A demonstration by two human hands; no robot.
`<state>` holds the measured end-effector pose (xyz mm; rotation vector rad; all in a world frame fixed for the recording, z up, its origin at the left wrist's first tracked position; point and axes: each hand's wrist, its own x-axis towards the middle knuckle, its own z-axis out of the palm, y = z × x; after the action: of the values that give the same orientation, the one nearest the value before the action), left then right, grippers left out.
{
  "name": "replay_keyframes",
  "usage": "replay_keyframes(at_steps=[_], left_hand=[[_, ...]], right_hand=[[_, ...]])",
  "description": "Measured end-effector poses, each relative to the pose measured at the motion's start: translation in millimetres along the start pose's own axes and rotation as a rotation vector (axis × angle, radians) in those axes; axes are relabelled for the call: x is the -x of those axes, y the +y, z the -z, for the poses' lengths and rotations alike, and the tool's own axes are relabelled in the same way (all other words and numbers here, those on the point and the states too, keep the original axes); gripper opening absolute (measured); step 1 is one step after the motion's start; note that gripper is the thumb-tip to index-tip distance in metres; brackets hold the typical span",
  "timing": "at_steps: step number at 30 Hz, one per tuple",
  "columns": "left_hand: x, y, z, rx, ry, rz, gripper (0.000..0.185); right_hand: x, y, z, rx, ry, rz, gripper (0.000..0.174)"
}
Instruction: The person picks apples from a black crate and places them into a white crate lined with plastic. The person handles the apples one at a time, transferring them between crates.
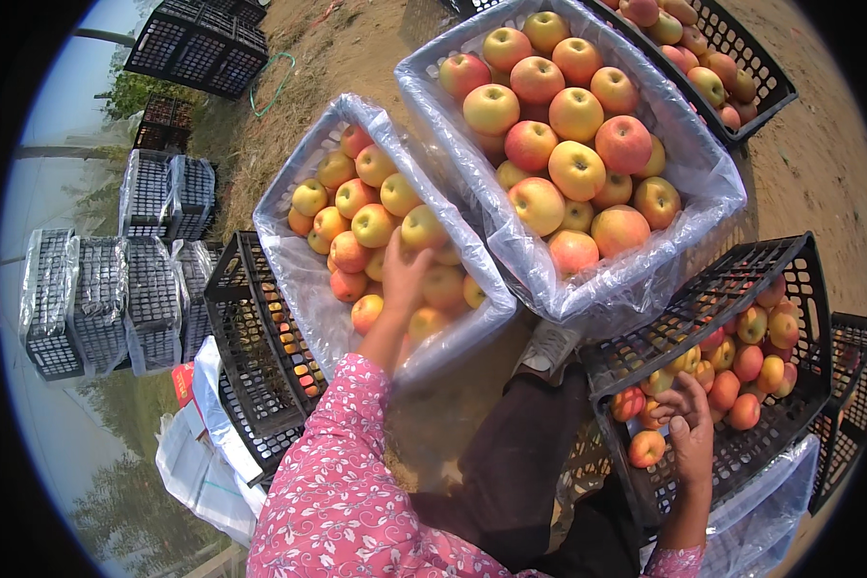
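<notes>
My left hand [404,273] reaches into a smaller crate lined with clear plastic film [289,249], its fingers against a yellow-red apple [424,227]. Whether it grips that apple cannot be made out. Red and yellow apples [374,225] fill much of this liner, and film blurs those at its near end. On the right, my right hand [688,426] hovers with loosely bent, spread fingers at a tilted black plastic crate [758,451]. Nothing shows in its grasp. Close to its fingertips are a loose apple [647,449] and a heap of apples [725,390].
A larger film-lined crate [722,189] heaped with apples stands ahead. Behind it is another black crate of apples [773,87]. Black crates [249,325] stand at my left, beside white sheeting [206,462]. Film-covered crates [101,303] are stacked farther left. My shoe [549,347] rests between crates.
</notes>
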<state>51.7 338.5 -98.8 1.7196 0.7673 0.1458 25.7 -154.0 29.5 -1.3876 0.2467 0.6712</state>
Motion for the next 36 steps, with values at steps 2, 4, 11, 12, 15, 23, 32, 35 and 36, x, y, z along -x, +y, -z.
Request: replay_keyframes(at_steps=[2,4,11,12,15,23,32,35,36], left_hand=[[-5,-16,0,-0.008,0.038,-0.149,0.069],[-5,-25,1,0.014,0.036,-0.164,0.069],[35,1,18,0.012,0.044,-0.042,0.060],[43,8,17,-0.032,0.050,-0.100,0.057],[63,33,9,-0.101,-0.021,-0.274,0.048],[108,95,-65,-0.135,-0.222,-0.590,0.049],[144,114,-114,-0.056,-0.547,-0.540,0.041],[150,125,-128,-0.077,-0.666,-0.578,0.039],[153,129,-131,-0.088,-0.738,-0.590,0.041]], right_hand=[[-2,3,5,-0.024,0.008,0.018,0.083],[-5,13,13,0.013,0.009,-0.009,0.077],[-10,48,83,0.734,0.419,-0.074,0.064],[-12,52,87,0.858,0.443,-0.071,0.068],[-35,64,80,1.314,0.428,0.046,0.082],[-84,106,68,0.836,0.600,0.035,0.091],[-21,58,90,-0.871,0.134,-0.106,0.083],[-12,42,79,-0.887,0.119,-0.075,0.087],[-10,37,74,-0.922,0.097,-0.075,0.087]])
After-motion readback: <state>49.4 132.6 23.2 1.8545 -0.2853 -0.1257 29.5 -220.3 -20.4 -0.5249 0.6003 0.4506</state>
